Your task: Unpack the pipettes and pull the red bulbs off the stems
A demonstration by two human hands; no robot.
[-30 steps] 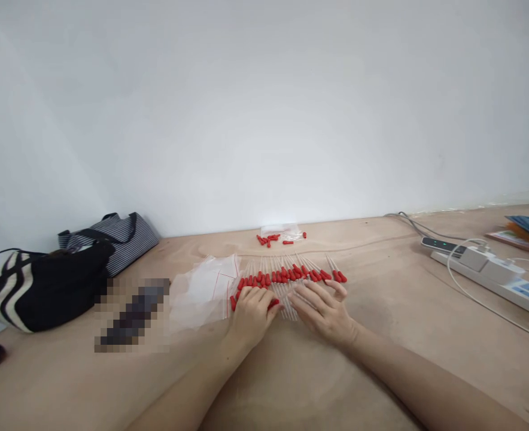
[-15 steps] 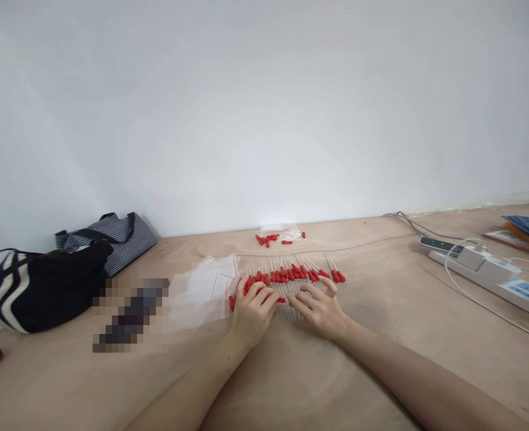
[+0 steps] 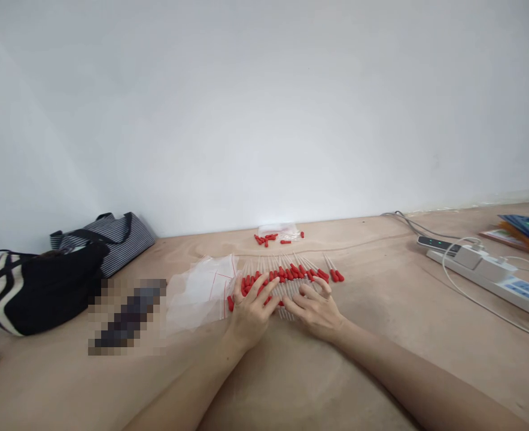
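Left hand (image 3: pixel 250 310): fingers bent over red bulbs; cannot tell whether any is clamped.
Right hand (image 3: pixel 317 308): just apart from the left, fingertips near a red bulb (image 3: pixel 281 303) between them; grip unclear, and a loose pinch could drop it.
Clear tubes (image 3: pixel 285 314): on the worktop (image 3: pixel 381 293) under the fingertips; brushing could roll them.
Bulb-topped row (image 3: pixel 298 273): just beyond; a straying knuckle might scatter it.

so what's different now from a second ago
The right hand has shifted slightly toward the left hand, and its fingers have curled in. The left hand's bunched fingers have spread. A red bulb, earlier at the left thumb, now shows between the hands; whether either has let go of anything is unclear. The clear bags and power strip stayed put.
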